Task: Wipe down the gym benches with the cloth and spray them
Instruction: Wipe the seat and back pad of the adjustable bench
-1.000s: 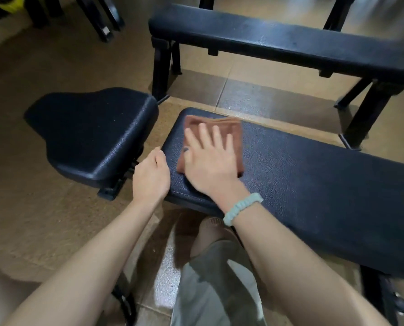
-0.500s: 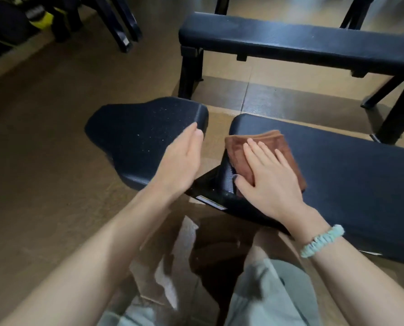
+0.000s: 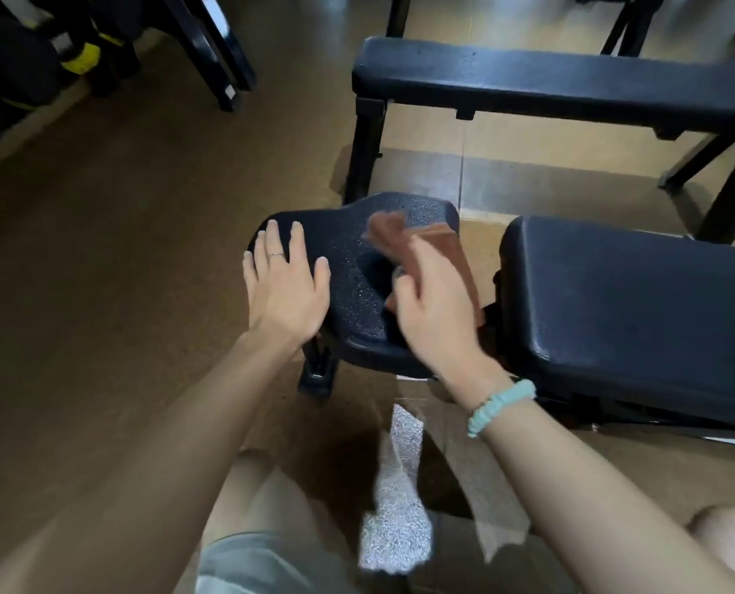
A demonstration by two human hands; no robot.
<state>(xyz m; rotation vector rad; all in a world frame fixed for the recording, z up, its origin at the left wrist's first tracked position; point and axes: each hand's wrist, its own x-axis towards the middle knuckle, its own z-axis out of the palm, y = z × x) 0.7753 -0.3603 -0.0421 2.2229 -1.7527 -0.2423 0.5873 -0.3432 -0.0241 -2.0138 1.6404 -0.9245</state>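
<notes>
A black padded seat pad (image 3: 348,267) sits at the middle of the view, with the long black bench pad (image 3: 627,302) to its right across a narrow gap. My left hand (image 3: 286,289) lies flat with spread fingers on the seat pad's left part. My right hand (image 3: 434,306) holds the brown cloth (image 3: 404,240) over the seat pad's right part; both are blurred by motion. A pale green bracelet is on my right wrist. No spray bottle is in view.
A second black bench (image 3: 562,85) stands behind on black metal legs (image 3: 367,152). More black frame legs (image 3: 211,49) and a dark bag with yellow trim (image 3: 78,62) are at the top left. Brown floor lies to the left. My knees are at the bottom.
My right hand carried the cloth leftward off the long bench pad onto the seat pad. My left hand went from the seat pad's edge to lying flat on top of it.
</notes>
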